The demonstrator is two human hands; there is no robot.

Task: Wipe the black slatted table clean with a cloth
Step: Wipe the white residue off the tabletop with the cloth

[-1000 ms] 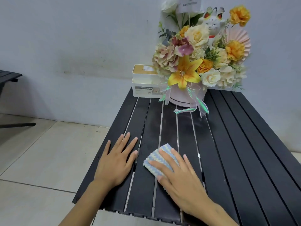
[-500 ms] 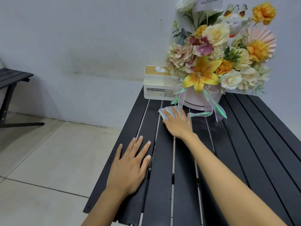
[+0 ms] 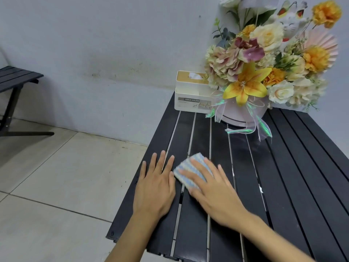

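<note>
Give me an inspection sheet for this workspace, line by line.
Surface: black slatted table, slats running away from the camera, pale gaps between them; small white speck right of the hands.
Job's things: blue-and-white cloth, flat on the slats.
Clutter: white tissue holder at the far left corner; flower arrangement in a pink box beside it, ribbons trailing onto the table.
Hands: left hand flat on the table, holding nothing; right hand pressing down on the cloth.
Cables: nothing seen.
Surroundings: pale wall, tiled floor, black bench at left.
</note>
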